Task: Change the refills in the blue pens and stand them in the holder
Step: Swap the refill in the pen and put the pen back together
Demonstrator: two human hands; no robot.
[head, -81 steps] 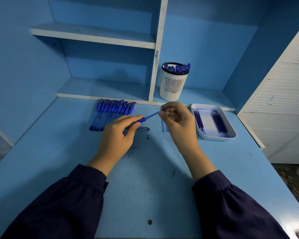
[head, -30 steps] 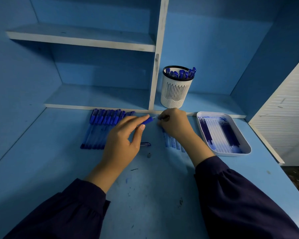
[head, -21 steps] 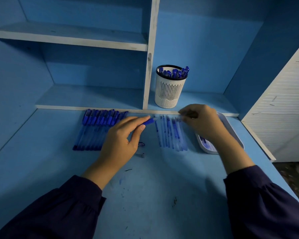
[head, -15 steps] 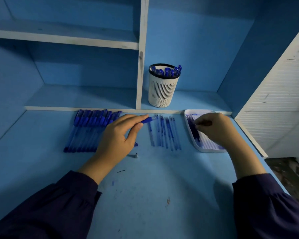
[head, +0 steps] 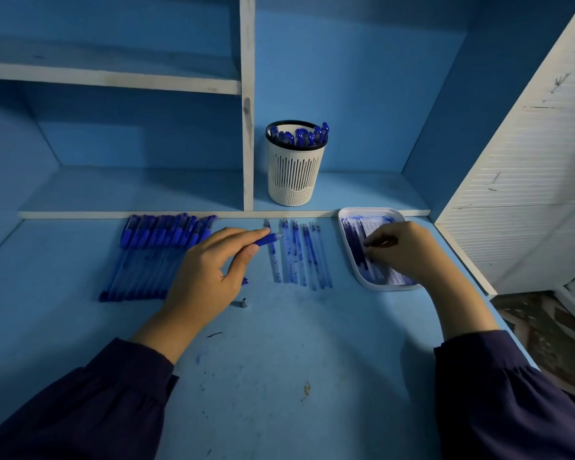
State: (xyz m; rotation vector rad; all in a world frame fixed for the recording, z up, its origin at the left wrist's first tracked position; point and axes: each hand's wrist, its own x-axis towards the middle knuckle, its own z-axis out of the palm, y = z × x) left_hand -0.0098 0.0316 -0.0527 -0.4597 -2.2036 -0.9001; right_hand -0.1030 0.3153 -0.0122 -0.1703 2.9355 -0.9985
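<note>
The left hand grips a blue pen between thumb and fingers just above the tabletop. The pen's long axis runs left to right and tilts a little toward the far edge, with its exposed end pointing right over the loose refills. Those lie side by side at the middle of the far edge, each running far to near. A row of pens lies the same way toward the far left, caps at the far end. A small metal tip sits just beside the left hand. The right hand is curled over the white tray at the far right corner, fingertips down on the tray refills; whether it pinches one I cannot tell. The holder stands upright on the shelf ledge behind the far edge, with capped pens poking out.
</note>
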